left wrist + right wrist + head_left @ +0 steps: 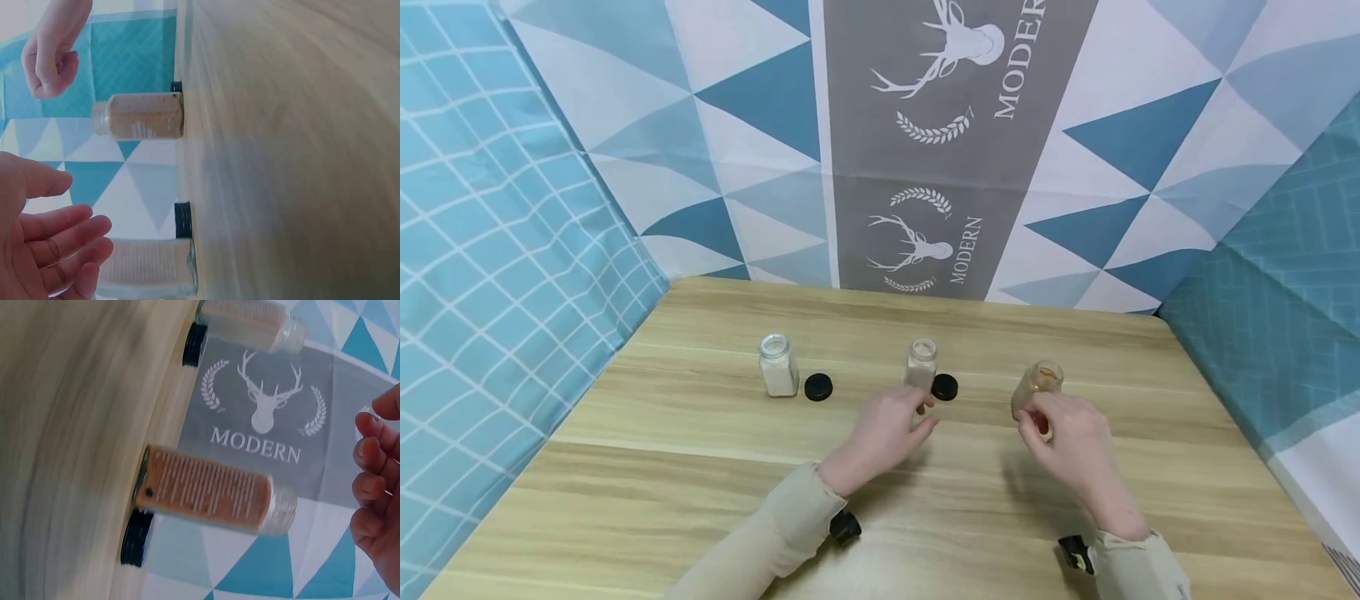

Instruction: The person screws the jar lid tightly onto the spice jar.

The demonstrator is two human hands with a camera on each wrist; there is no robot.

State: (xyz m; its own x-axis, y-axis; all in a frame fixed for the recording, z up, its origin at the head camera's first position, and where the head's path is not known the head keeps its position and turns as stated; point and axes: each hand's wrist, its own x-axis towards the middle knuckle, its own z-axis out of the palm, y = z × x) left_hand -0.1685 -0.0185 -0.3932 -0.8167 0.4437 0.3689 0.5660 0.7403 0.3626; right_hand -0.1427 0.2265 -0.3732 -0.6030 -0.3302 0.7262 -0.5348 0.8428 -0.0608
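A: Where's the brown jar?

B: On my screen, the brown jar (pixel 209 490) stands on the table (pixel 625 483) at the R end of the row, top open. Its black lid (pixel 136 537) is just beside it.

A: And the R hand (pixel 1071 437)?

B: Near that jar. L wrist cam shows me they're apart. Fingers are loosely bent, thumb close to the 1st finger, so a narrow gap w/ nothing in it that I can see.

A: L hand (pixel 883 429)?

B: By the mid jar (pixel 921 362). Thumb's wide apart from the fingers, which bend a bit, and the grip is empty. I can't tell if they touch the glass.

A: What else?

B: Mid jar's open too, w/ the mid lid (pixel 944 387) next to it. Farther L I've got the white jar (pixel 779 371), also open, & its own lid (pixel 818 387) near it. At the back is a cloth (pixel 910 167) w/ deer heads, "MODERN" & blue-&-white shapes.
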